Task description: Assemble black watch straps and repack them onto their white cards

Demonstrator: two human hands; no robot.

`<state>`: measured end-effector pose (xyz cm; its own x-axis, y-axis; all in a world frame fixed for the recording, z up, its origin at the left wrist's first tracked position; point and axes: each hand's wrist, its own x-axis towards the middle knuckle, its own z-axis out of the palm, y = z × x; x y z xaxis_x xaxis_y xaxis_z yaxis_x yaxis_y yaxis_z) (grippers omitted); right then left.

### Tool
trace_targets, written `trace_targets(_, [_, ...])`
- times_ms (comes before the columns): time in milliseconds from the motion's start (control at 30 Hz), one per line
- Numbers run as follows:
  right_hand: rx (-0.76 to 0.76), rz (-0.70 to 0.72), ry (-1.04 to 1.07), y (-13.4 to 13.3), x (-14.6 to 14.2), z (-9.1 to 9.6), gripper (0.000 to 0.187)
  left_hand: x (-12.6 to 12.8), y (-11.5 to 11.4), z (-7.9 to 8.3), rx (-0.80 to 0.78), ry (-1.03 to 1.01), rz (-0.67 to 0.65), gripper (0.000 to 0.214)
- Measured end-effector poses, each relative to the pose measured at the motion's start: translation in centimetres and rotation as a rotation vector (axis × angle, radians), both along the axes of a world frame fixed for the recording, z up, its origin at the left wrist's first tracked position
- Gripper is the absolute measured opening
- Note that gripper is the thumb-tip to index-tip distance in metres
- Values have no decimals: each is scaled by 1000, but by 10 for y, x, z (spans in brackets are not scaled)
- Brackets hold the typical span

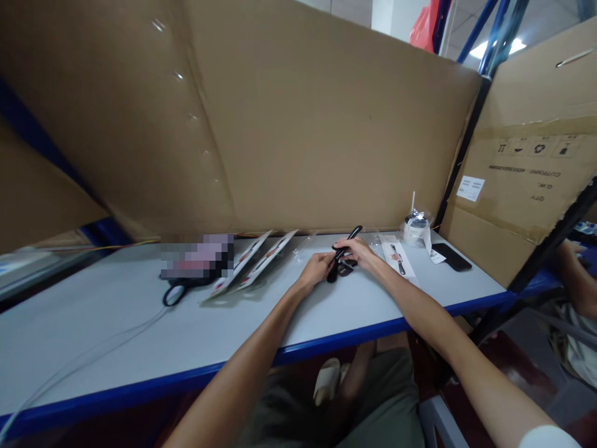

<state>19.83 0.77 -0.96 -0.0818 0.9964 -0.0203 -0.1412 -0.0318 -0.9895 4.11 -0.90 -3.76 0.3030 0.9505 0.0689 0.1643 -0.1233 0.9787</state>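
Both my hands are on a long, glossy black tool point(333, 272) held slantwise over the white table; its exact kind is unclear. My left hand point(318, 267) has its fingers closed on the tool's lower part. Higher up, my right hand point(358, 251) grips it near the middle, and the rounded upper end sticks out past the fingers. Under my right hand a small dark piece point(346, 267) shows, partly hidden. Just right of that hand lies a printed card point(396, 256) picturing a black tool. Clear plastic-wrapped printed cards point(268, 258) lean to the left of my hands.
A black-edged device with a blurred screen point(200, 258) and a cable stands at left. At right are a black phone point(451, 256) and a plastic-wrapped cup point(416, 229) with a straw. Cardboard point(336, 137) walls the back. Another person's arm point(578, 280) shows at far right.
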Motion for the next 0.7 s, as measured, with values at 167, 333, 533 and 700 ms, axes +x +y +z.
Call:
trace_targets(167, [1,-111,129,7,1,2,17,0,1,0,22,53,-21,58])
trace_targets(333, [-6,-307,367,18,24,16,12,-2,-3,3,29,86,-51,66])
trace_targets(533, [107,-628,217,27,64,25,4,-1,-4,6,-41,19,13,64])
trace_targets(700, [135,-403,-467,34,55,7,5,0,0,4,-111,-152,142,54])
